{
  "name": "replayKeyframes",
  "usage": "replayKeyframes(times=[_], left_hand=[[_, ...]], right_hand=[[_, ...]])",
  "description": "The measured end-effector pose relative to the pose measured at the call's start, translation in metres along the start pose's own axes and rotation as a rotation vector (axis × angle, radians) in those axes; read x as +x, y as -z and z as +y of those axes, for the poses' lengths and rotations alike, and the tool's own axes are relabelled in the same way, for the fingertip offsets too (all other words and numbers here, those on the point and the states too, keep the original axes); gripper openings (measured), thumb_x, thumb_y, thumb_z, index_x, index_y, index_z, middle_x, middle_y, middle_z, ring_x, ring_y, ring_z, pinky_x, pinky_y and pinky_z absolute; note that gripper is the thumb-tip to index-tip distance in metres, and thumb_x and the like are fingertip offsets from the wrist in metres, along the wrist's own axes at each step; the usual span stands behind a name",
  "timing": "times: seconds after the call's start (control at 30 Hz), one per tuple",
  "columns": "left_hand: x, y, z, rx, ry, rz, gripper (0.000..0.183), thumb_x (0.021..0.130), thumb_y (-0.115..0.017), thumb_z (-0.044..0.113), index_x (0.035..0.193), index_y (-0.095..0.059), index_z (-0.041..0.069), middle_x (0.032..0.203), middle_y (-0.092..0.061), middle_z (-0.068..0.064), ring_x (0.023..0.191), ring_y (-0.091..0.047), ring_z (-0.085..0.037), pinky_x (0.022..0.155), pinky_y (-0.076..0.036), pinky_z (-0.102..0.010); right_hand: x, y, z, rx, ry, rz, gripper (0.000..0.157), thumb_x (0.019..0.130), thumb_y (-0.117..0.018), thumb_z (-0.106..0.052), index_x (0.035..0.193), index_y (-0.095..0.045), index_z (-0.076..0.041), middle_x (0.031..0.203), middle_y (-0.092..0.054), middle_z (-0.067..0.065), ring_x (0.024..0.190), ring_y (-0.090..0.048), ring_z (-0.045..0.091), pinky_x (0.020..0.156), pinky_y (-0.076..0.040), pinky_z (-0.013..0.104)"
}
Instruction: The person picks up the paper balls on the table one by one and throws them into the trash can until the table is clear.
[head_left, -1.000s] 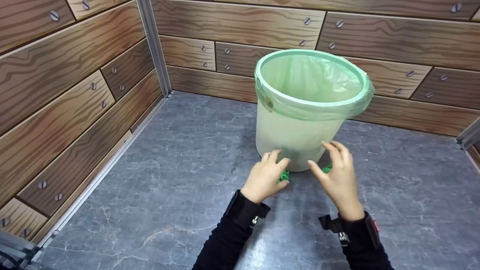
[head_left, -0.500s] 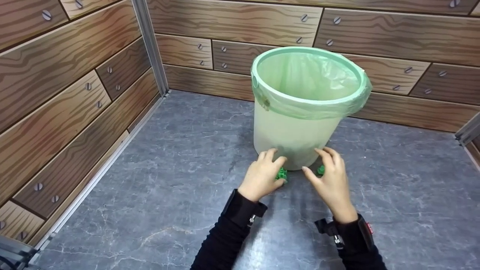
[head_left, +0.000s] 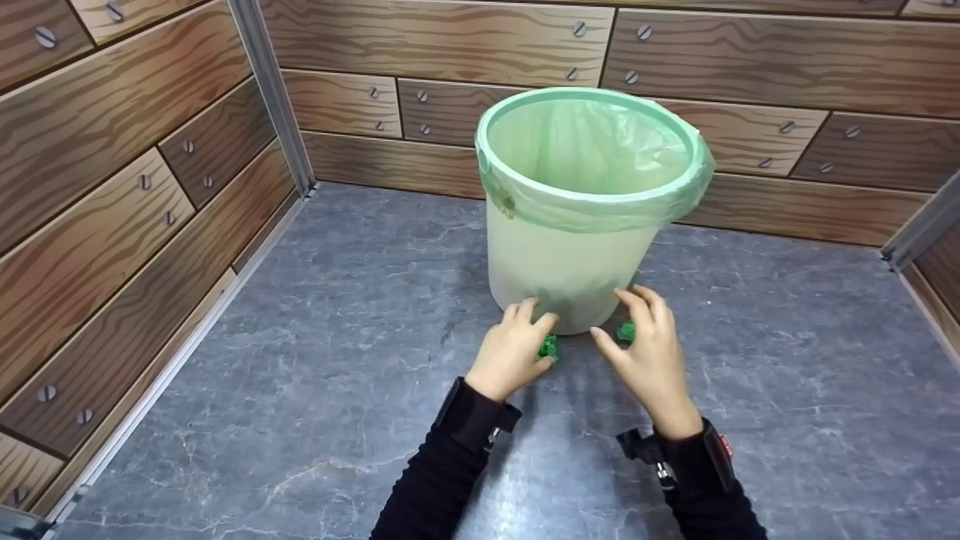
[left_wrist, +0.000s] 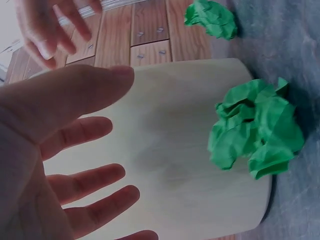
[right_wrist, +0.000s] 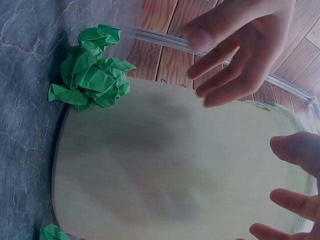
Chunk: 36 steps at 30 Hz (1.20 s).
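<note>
A pale trash can (head_left: 562, 277) with a green rim and a green plastic liner stands upright on the floor. Beside its base, a crumpled green paper ball (head_left: 549, 347) lies just right of my left hand (head_left: 511, 352), partly covered by the fingers in the head view. A second green paper ball (head_left: 625, 331) shows between the thumb and fingers of my right hand (head_left: 649, 356). Both hands hover low in front of the can, fingers spread and slightly bent, holding nothing. The left wrist view shows a gap between left fingers (left_wrist: 95, 182) and the nearer paper ball (left_wrist: 257, 127).
Wood-print panels (head_left: 442, 37) wall the space at the back and left, joined by a metal corner post (head_left: 274, 97). The floor (head_left: 337, 337) is grey with a marbled pattern. Black cuffs and straps circle both wrists.
The can, paper balls and hands have shifted left in the head view as the camera turned. My right hand sits slightly lower against the can, with more of its paper ball showing.
</note>
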<state>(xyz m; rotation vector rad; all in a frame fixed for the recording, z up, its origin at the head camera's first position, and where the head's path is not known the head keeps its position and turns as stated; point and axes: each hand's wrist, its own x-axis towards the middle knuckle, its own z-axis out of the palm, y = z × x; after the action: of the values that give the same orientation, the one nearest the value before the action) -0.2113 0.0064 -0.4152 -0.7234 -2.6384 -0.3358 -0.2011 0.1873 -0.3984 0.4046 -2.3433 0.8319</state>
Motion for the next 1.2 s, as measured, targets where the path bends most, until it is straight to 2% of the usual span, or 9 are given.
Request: replayKeyframes(times=[0.2, 0.4, 0.8, 1.0, 1.2], left_hand=[[0.007, -0.010, 0.002, 0.037, -0.020, -0.018, 0.043, 0.071, -0.073, 0.028, 0.108, -0.057, 0.012, 0.115, -0.049, -0.014, 0.100, -0.048, -0.028, 0.060, -0.049, -0.032], [0.012, -0.024, -0.004, 0.044, 0.006, -0.117, 0.044, 0.070, -0.074, 0.029, 0.107, -0.058, 0.012, 0.109, -0.050, -0.012, 0.089, -0.049, -0.027, 0.059, -0.049, -0.035], [0.020, -0.042, -0.006, 0.005, 0.029, -0.255, 0.045, 0.065, -0.075, 0.025, 0.105, -0.059, 0.013, 0.104, -0.050, -0.011, 0.087, -0.049, -0.028, 0.060, -0.048, -0.038], [0.020, -0.045, -0.007, -0.032, 0.038, -0.286, 0.048, 0.061, -0.079, 0.020, 0.104, -0.058, 0.011, 0.103, -0.049, -0.013, 0.085, -0.052, -0.031, 0.063, -0.047, -0.040], [0.020, -0.046, -0.007, -0.052, 0.029, -0.283, 0.040, 0.061, -0.078, 0.016, 0.095, -0.057, 0.010, 0.095, -0.049, -0.012, 0.077, -0.053, -0.029, 0.060, -0.046, -0.037]], right_hand=[[-0.001, 0.004, -0.001, -0.010, -0.016, -0.018, 0.050, 0.071, -0.072, -0.010, 0.114, -0.053, 0.005, 0.121, -0.040, 0.028, 0.105, -0.040, 0.040, 0.079, -0.038, 0.049], [-0.004, 0.004, -0.001, -0.004, -0.040, -0.033, 0.049, 0.072, -0.072, -0.011, 0.115, -0.052, 0.005, 0.121, -0.039, 0.028, 0.105, -0.041, 0.038, 0.081, -0.039, 0.048], [-0.003, 0.009, -0.001, -0.019, -0.048, -0.044, 0.044, 0.075, -0.069, -0.013, 0.113, -0.055, 0.003, 0.121, -0.040, 0.026, 0.105, -0.044, 0.037, 0.081, -0.040, 0.047], [-0.003, 0.010, -0.001, -0.013, -0.061, -0.061, 0.043, 0.075, -0.069, -0.013, 0.113, -0.055, 0.003, 0.123, -0.039, 0.026, 0.104, -0.044, 0.036, 0.081, -0.040, 0.047], [-0.005, 0.012, -0.001, -0.021, -0.068, -0.070, 0.042, 0.075, -0.069, -0.014, 0.111, -0.056, 0.003, 0.123, -0.039, 0.026, 0.106, -0.043, 0.036, 0.082, -0.040, 0.048]])
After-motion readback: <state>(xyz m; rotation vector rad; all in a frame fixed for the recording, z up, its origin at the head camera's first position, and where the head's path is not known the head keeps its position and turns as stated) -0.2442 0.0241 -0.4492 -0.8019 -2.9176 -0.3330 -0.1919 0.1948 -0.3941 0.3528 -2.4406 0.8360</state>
